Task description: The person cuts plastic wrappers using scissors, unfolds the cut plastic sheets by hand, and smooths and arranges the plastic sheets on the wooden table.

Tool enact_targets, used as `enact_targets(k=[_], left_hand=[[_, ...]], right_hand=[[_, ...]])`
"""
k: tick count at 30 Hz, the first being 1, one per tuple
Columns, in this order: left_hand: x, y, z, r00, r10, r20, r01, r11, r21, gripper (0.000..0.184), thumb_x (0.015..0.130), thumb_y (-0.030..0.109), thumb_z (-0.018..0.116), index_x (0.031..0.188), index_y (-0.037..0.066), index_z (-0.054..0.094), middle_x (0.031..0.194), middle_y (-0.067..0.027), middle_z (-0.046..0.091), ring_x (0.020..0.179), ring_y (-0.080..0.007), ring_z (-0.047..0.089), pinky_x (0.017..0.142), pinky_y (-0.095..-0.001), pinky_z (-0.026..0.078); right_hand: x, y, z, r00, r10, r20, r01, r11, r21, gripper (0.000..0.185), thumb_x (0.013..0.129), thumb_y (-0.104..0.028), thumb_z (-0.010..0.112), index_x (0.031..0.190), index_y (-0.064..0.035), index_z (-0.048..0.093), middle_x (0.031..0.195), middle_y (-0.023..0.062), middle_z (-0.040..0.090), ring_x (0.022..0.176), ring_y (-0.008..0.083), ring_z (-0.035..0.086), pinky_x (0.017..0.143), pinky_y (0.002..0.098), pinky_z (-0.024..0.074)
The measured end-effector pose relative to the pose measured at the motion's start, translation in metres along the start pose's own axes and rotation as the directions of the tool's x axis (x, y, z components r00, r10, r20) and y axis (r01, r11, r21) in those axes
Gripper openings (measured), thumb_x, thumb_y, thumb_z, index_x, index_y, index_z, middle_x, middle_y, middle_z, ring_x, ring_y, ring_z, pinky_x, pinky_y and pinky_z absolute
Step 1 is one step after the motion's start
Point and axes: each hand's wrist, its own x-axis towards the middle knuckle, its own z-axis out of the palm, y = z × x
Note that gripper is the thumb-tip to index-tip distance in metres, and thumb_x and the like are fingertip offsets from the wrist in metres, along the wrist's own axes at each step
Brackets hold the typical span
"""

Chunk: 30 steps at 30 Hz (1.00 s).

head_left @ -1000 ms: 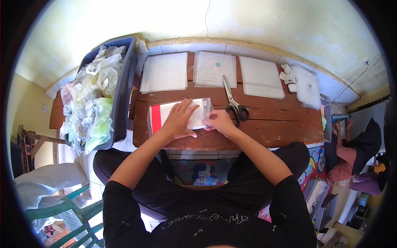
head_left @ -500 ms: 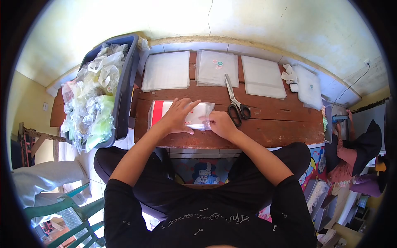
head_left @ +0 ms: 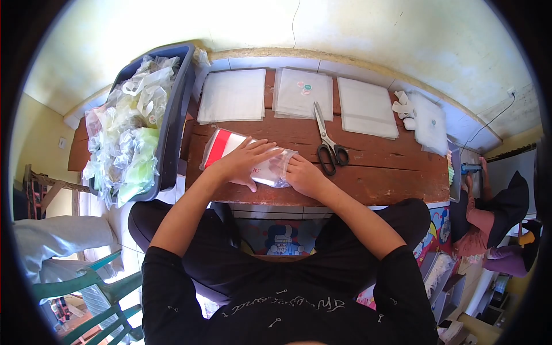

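Red and white: that's the packet (head_left: 231, 143), lying tilted on the wooden counter (head_left: 391, 172) near its front edge, left of the scissors.
Clear sleeve: see-through plastic (head_left: 282, 167) around the packet, crinkled at the right end.
Lettering: red print shows beside the left thumb, ending in what looks like a G, the rest covered.
Left hand: (head_left: 241, 163) spread across the packet's middle, fingers slightly apart, palm down.
Right hand: (head_left: 307, 175) fingers together on the sleeve's right end; whether they pinch it, I cannot tell.
Scissors: (head_left: 325, 140) black handles near, blades pointing far.
Stickers: round ones, pink and green (head_left: 305, 88), on the middle plastic stack (head_left: 302, 106), their print too small to read.
Tub: dark plastic (head_left: 179, 109), far left, heaped with clear and greenish bags (head_left: 129, 132).
Shirt: black (head_left: 230, 325), white script (head_left: 287, 305) across it, too warped to read.
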Motion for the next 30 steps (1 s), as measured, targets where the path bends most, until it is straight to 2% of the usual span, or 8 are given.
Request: enact_targets(k=[4,9,16,18,19,21,28,30], left_hand=[[0.001,0.000,0.003,1.000,0.016,-0.007,-0.016,1.000,-0.009,0.128,0.046,0.024,0.093,0.153,0.019,0.022,0.157,-0.0096,0.027,0.145,-0.0311,0.023,0.119,-0.0526,0.015],[-0.001,0.001,0.003,0.999,0.038,-0.028,-0.038,0.999,-0.002,0.128,0.046,0.024,0.092,0.153,0.018,0.022,0.157,-0.0097,0.028,0.145,-0.0313,0.024,0.119,-0.0525,0.016],[0.001,0.002,0.003,0.999,0.047,-0.028,-0.047,0.999,0.002,0.129,0.046,0.025,0.092,0.153,0.016,0.022,0.157,-0.0090,0.028,0.145,-0.0306,0.024,0.119,-0.0525,0.015],[0.000,0.002,0.004,0.999,0.048,-0.020,-0.048,0.999,0.001,0.129,0.046,0.026,0.092,0.153,0.014,0.022,0.157,-0.0076,0.028,0.145,-0.0297,0.024,0.120,-0.0525,0.015],[-0.001,0.002,0.004,0.999,0.047,-0.018,-0.047,0.999,0.000,0.129,0.046,0.026,0.092,0.153,0.014,0.022,0.157,-0.0076,0.028,0.145,-0.0297,0.024,0.120,-0.0525,0.015],[-0.001,0.001,0.005,0.997,0.060,-0.043,-0.059,0.998,0.019,0.124,0.048,0.027,0.092,0.152,0.014,0.025,0.155,-0.0086,0.032,0.144,-0.0289,0.026,0.119,-0.0525,0.017],[-0.001,-0.001,0.010,0.996,0.068,-0.055,-0.067,0.998,0.019,0.125,0.047,0.033,0.092,0.152,0.013,0.025,0.156,-0.0089,0.030,0.144,-0.0304,0.025,0.120,-0.0521,0.014],[-0.001,-0.001,0.011,0.988,0.098,-0.122,-0.094,0.995,0.035,0.117,0.055,0.043,0.087,0.150,0.012,0.028,0.153,-0.0112,0.033,0.143,-0.0310,0.029,0.119,-0.0527,0.017]], right_hand=[[0.005,-0.001,0.004,0.999,0.010,-0.033,-0.010,1.000,0.013,0.034,0.079,-0.013,0.059,0.111,-0.0049,0.067,0.113,0.0104,0.066,0.115,0.0290,0.058,0.103,0.0409,0.0424],[0.009,0.001,0.006,0.996,-0.010,-0.083,0.012,1.000,0.028,0.027,0.073,-0.011,0.062,0.098,-0.0009,0.066,0.104,0.0115,0.066,0.106,0.0287,0.061,0.097,0.0403,0.0474],[0.014,-0.002,0.008,0.987,0.050,-0.150,-0.040,0.997,0.070,0.021,0.072,-0.007,0.062,0.091,-0.0002,0.063,0.094,0.0139,0.063,0.097,0.0303,0.060,0.090,0.0397,0.0492],[0.017,-0.003,0.010,0.979,0.081,-0.186,-0.052,0.986,0.158,0.008,0.075,-0.009,0.058,0.077,-0.0009,0.057,0.089,0.0143,0.060,0.094,0.0310,0.059,0.090,0.0403,0.0481],[0.017,-0.002,0.011,0.979,0.082,-0.186,-0.052,0.986,0.160,0.008,0.075,-0.009,0.058,0.077,-0.0009,0.057,0.089,0.0143,0.060,0.094,0.0310,0.059,0.090,0.0403,0.0481],[0.015,0.000,0.012,0.985,0.096,-0.143,-0.060,0.970,0.238,0.019,0.073,-0.006,0.063,0.092,-0.0009,0.065,0.096,0.0150,0.063,0.096,0.0320,0.059,0.088,0.0399,0.0487],[0.015,-0.002,0.012,0.973,0.165,-0.162,-0.114,0.952,0.283,0.019,0.074,-0.005,0.063,0.093,-0.0013,0.066,0.097,0.0148,0.064,0.096,0.0326,0.060,0.088,0.0393,0.0490],[0.016,-0.002,0.009,0.972,0.118,-0.203,-0.068,0.969,0.239,0.018,0.074,-0.004,0.063,0.091,-0.0017,0.065,0.097,0.0145,0.064,0.092,0.0330,0.061,0.085,0.0386,0.0502]])
